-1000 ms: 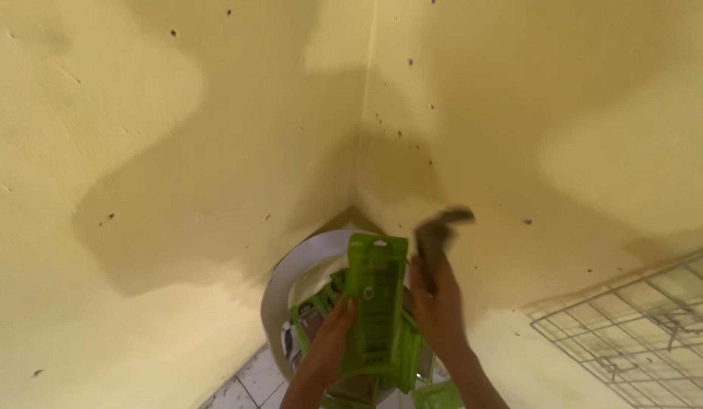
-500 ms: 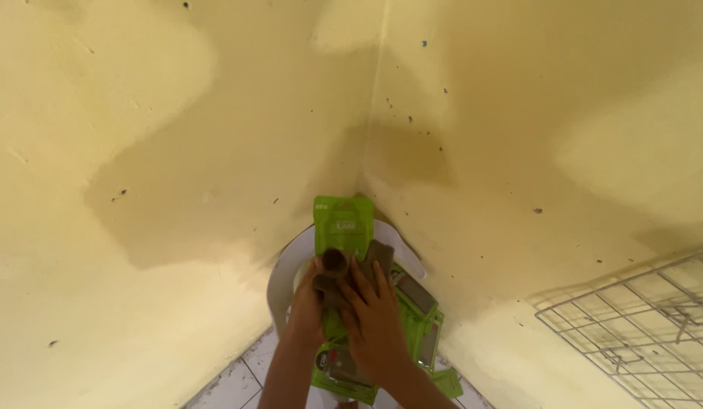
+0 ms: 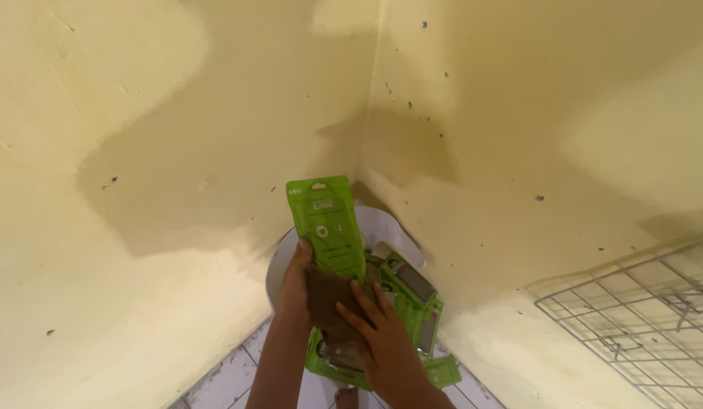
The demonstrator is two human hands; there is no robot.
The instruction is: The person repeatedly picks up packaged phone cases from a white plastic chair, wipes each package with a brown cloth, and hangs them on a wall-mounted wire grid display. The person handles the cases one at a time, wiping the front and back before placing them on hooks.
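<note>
Green packet (image 3: 326, 227) gripped upright by left hand (image 3: 297, 282), its lower part hidden by a brown cloth (image 3: 329, 301), apparently pressed on by right hand (image 3: 382, 341); white tub (image 3: 382, 227) largely obscured.

**Counting What Is Here**

There are two hands: the left hand (image 3: 297, 282) and the right hand (image 3: 382, 341). One green packet (image 3: 326, 226) is held up high. One brown cloth (image 3: 329, 301) sits between the hands. More green packets (image 3: 412, 303) lie in a pile below, at least three, but they overlap too much to count. There is one white bucket (image 3: 382, 227). One wire rack (image 3: 639, 318) leans at the right.
</note>
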